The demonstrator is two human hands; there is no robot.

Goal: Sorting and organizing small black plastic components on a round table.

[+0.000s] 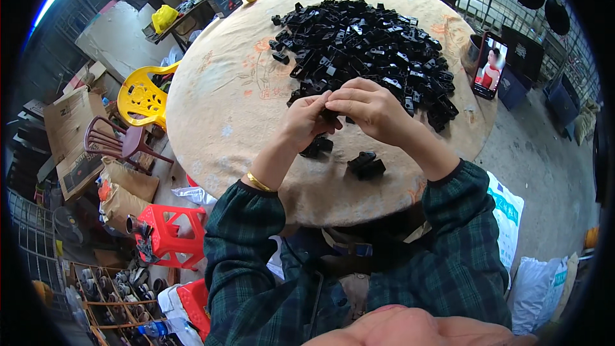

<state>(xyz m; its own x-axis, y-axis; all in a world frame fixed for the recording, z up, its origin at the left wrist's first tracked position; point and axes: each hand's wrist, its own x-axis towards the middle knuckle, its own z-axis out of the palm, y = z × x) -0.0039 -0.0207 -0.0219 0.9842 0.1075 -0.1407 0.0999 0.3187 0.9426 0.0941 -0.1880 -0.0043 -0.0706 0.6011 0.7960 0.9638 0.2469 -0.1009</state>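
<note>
Here both hands, left and right, pinch one black plastic part together.

Glossy black plastic clips heaped on a matt, floral-printed cloth table cover.

- left hand — bare, no glove, no ring to be seen.
- right hand — bare as well, fingernails short.
- gold bangle — thin and plain, round the left wrist.
- plaid shirt — dark green and navy checks, long sleeves with the left one pushed up the forearm, right cuff dark-edged at the wrist.
</note>
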